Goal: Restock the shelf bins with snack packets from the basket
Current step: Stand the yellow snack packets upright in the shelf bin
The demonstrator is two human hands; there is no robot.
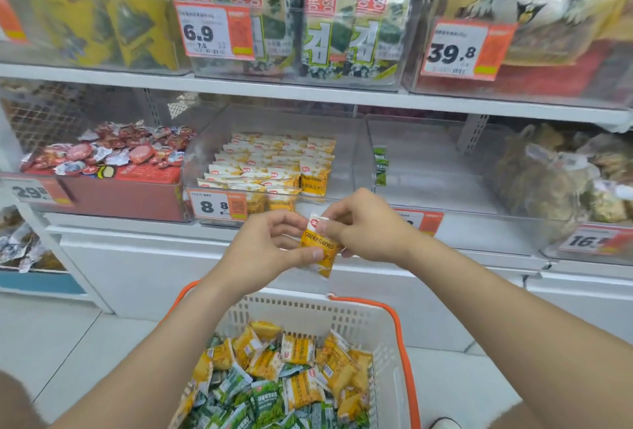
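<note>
White shelves (102, 74) are mounted from 9 to 3 o'clock, a white cabinet (144, 267) is set beneath, and pale floor tiles (51, 336) are seen at 8 o'clock.

The left hand (270, 243) and the right hand (363, 226) are bare, with short, plain fingernails. The left forearm (154, 343) and the right forearm (513, 308) are uncovered down to the lower edge of the view. The rounded toe of a white shoe (445, 423) shows at the bottom right.

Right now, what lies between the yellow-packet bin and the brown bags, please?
In the head view, a nearly bare clear bin holding a few green packets at its left.
</note>
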